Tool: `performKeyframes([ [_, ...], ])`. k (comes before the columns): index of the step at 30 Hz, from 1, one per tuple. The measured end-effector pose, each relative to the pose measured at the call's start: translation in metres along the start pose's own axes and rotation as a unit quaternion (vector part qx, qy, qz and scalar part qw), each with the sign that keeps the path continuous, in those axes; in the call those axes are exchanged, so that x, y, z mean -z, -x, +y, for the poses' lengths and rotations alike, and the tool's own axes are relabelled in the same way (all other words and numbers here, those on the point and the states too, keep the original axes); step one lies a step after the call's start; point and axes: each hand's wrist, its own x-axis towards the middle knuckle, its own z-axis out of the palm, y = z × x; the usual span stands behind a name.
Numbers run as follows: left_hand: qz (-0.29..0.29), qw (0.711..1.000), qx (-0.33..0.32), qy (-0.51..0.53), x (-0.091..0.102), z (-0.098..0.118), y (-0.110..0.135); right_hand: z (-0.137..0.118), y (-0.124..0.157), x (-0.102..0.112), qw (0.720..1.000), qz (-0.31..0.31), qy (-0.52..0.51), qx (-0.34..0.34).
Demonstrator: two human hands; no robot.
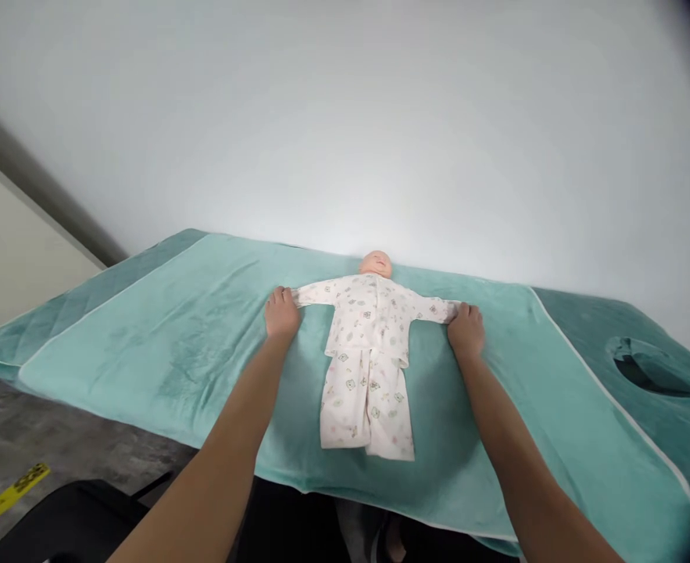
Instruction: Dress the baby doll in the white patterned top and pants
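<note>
A baby doll (376, 263) in a white printed top and trousers (368, 352) lies on its back on a teal blanket (174, 344), arms spread wide. My left hand (281, 313) is closed on the end of the doll's left-side sleeve cuff. My right hand (466, 328) is closed on the end of the other sleeve cuff. Both of my forearms reach in from the near edge.
The blanket covers a darker teal padded table (591, 320) with a face hole (649, 367) at the right end. A white wall stands behind. Grey floor with a yellow tape strip (8, 496) lies lower left; a black object (75, 520) sits below the table edge.
</note>
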Motion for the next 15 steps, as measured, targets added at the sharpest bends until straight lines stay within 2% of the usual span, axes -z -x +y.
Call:
performKeyframes([
  [5, -0.013, 1.0, 0.006, 0.001, 0.011, -0.006, 0.027, 0.009, 0.023, 0.006, 1.0, -0.003, -0.016, 0.011],
  [9, -0.035, 0.999, 0.011, 0.016, 0.026, -0.009, 0.054, 0.011, 0.044, 0.02, 0.999, -0.003, -0.035, 0.022],
  [13, -0.045, 0.998, -0.006, 0.036, 0.042, -0.006, 0.087, 0.009, 0.067, 0.039, 0.995, -0.016, -0.067, 0.07],
  [15, -0.052, 0.996, -0.042, 0.066, 0.05, -0.002, 0.11, 0.006, 0.084, 0.048, 0.99, -0.028, -0.085, 0.106],
])
